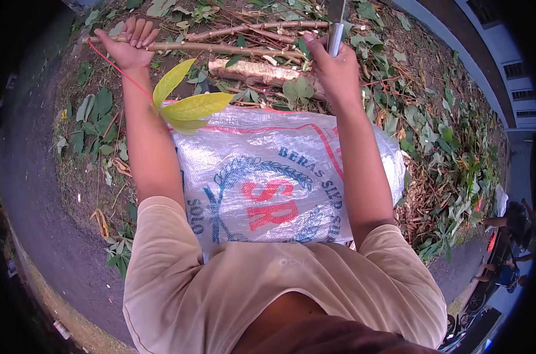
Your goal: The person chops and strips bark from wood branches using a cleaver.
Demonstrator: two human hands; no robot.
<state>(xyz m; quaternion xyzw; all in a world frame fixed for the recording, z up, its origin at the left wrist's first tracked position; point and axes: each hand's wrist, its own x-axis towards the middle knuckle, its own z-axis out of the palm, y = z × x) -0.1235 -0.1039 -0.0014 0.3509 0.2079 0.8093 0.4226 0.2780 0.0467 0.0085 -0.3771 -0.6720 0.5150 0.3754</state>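
Observation:
My left hand [133, 46] is closed around one end of a long, thin brown stem [220, 49], which reaches across toward my right side. From that end hangs a red leaf stalk with yellow-green leaflets [191, 106], lying beside my left forearm. My right hand [337, 68] grips a knife [336, 39] by its shiny metal handle; the blade points away from me and is partly cut off by the frame edge. Just below the stem lies a thick log [250, 71] with its bark partly stripped. Another branch [244, 28] rests beyond the stem.
A white woven rice sack [262, 171] with red and blue print covers my lap. Cut leaves [439, 141] and twigs litter the ground, with wood chips [424, 194] at right. Grey pavement [38, 177] runs along the left. People [510, 259] and vehicles are at the far right.

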